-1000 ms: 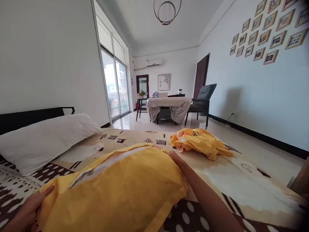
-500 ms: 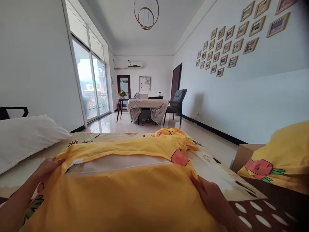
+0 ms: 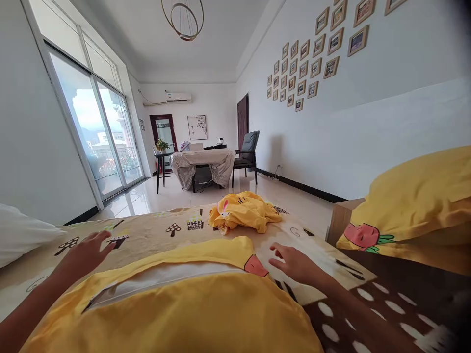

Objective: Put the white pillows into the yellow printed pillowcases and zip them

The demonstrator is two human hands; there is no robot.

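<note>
A yellow pillowcase (image 3: 184, 314) with a pink carrot-like print lies in front of me on the patterned bed sheet (image 3: 147, 228). Through its long opening along the far side shows a white pillow (image 3: 165, 277). My left hand (image 3: 90, 250) hovers past the far left corner, fingers spread, holding nothing. To the right of the printed corner, my right hand (image 3: 294, 262) is also open, with bent fingers apart from the cloth. Farther off, a crumpled yellow cloth (image 3: 246, 211) with "HI" lettering rests near the bed's far edge.
A white pillow (image 3: 24, 233) lies at the left. On the right, another yellow-covered pillow (image 3: 419, 196) stands beside a wooden board (image 3: 342, 220). Beyond the bed are a covered table (image 3: 202, 157), a dark chair (image 3: 247, 154) and sliding glass doors (image 3: 95, 122).
Both hands have let go of the pillowcase's edges and lifted away with fingers open. The pillowcase's far edge has dropped nearer to me. The view has turned right.
</note>
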